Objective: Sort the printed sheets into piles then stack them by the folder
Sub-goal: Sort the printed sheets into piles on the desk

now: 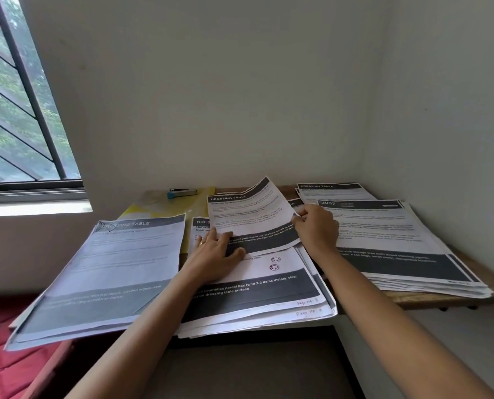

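At a wooden table [430, 296] set into the corner of a white-walled room, I work through printed sheets headed "DRESSING TABLE". My right hand [316, 227] pinches the right edge of a single sheet [251, 217], thumb and fingers closed on the paper, lifting it so it tilts up off the middle pile [257, 292]. My left hand [215, 253] lies flat and spread across the top of that middle pile, its fingers touching the lower left corner of the lifted sheet. A left pile [107, 272] overhangs the table's near edge; a right pile [398, 240] sits toward the wall, with another small pile [333, 191] behind it. A yellow folder [159, 207] lies at the back left, partly under the left pile, with a stapler [182, 192] resting on it below the window [18, 110].
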